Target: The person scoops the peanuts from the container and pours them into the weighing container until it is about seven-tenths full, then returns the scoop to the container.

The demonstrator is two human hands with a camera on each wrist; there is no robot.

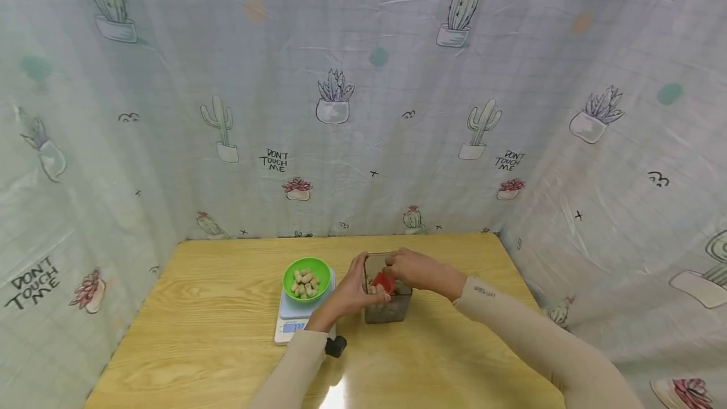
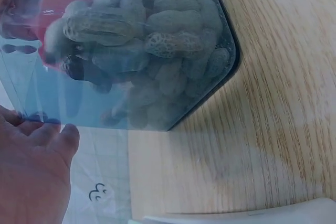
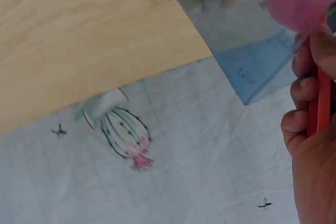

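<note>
A see-through square container (image 1: 388,313) stands on the table, holding several unshelled peanuts (image 2: 173,22). My left hand (image 1: 351,287) grips its left side near the top, thumb toward the front and fingers along the wall. The left wrist view shows those fingertips (image 2: 65,139) at the container's edge. In my right hand (image 1: 417,268) is the handle of a red scoop (image 1: 384,281), with the fingers curled round it in the right wrist view. The scoop's head (image 3: 299,1) is inside the container, among the peanuts.
Left of the container, a green bowl (image 1: 288,273) with several peanuts sits on a white kitchen scale (image 1: 282,338) with a lit display. My left forearm passes close beside the scale. A cactus-print curtain (image 1: 363,144) hangs behind the wooden table (image 1: 221,308) and along both sides.
</note>
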